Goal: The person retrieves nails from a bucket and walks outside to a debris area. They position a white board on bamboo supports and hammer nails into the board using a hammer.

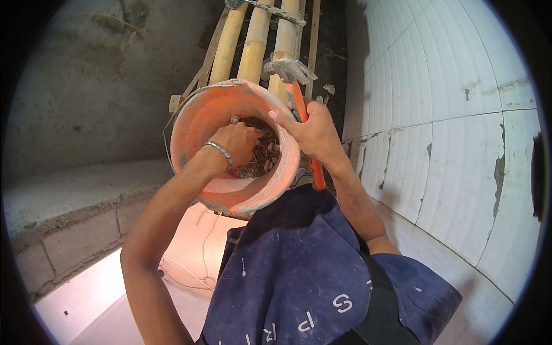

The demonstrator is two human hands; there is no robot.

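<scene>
An orange bucket, smeared with grey, is tilted so that its mouth faces me. In its bottom lies a heap of thin nails and small rubble bits. My left hand reaches inside with its fingers curled down into the heap; the fingertips are hidden, and I cannot make out what they grip. My right hand is closed around the orange handle of a claw hammer, whose grey metal head points away from me. The thumb of that hand also presses on the bucket's right rim.
Several yellow bamboo poles run away beyond the bucket, with a grey metal bar across them. A rough grey wall stands left above a block ledge. White panels line the right. Cables hang below the bucket.
</scene>
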